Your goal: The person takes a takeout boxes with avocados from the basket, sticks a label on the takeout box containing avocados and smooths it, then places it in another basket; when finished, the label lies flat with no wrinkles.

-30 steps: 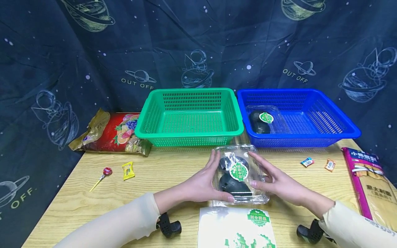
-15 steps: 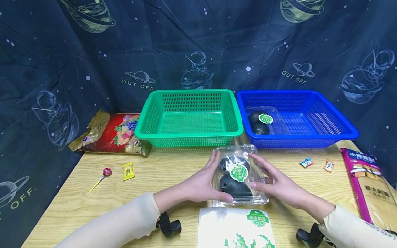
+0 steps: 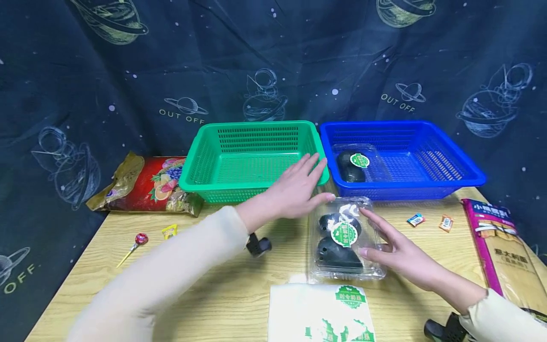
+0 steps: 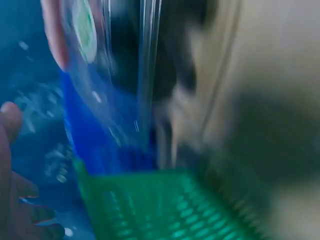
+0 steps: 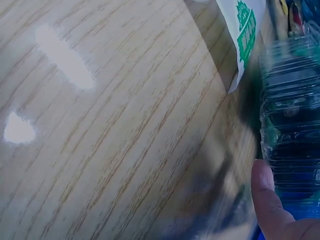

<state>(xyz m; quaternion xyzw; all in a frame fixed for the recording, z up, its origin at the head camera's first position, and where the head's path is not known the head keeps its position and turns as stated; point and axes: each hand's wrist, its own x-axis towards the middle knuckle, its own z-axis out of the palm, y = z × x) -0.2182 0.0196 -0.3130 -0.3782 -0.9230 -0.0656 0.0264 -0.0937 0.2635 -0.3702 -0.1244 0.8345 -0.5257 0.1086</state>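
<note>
A clear plastic clamshell box (image 3: 337, 263) with two dark rounded things inside and a green-white round label (image 3: 344, 234) on its lid sits on the table. My right hand (image 3: 403, 256) holds its right side, index fingertip near the far corner and thumb on the near part; in the right wrist view the thumb (image 5: 265, 187) lies against the ridged plastic wall. My left hand (image 3: 295, 190), fingers spread, hovers over the near right corner of the green basket (image 3: 256, 184), its thumb tip at the box's far left corner.
A blue basket (image 3: 410, 185) holds a similar labelled box (image 3: 376, 161). A sticker sheet (image 3: 295, 308) lies in front. Left: a red-gold fruit-print bag (image 3: 149, 190), a lollipop (image 3: 141, 239), a yellow candy (image 3: 169, 231). Right: two small candies (image 3: 416, 219) and a noodle packet (image 3: 504, 247).
My left hand has let go of the box's left side and moved up toward the green basket. The box has shifted right with my right hand on it. The view has turned slightly.
</note>
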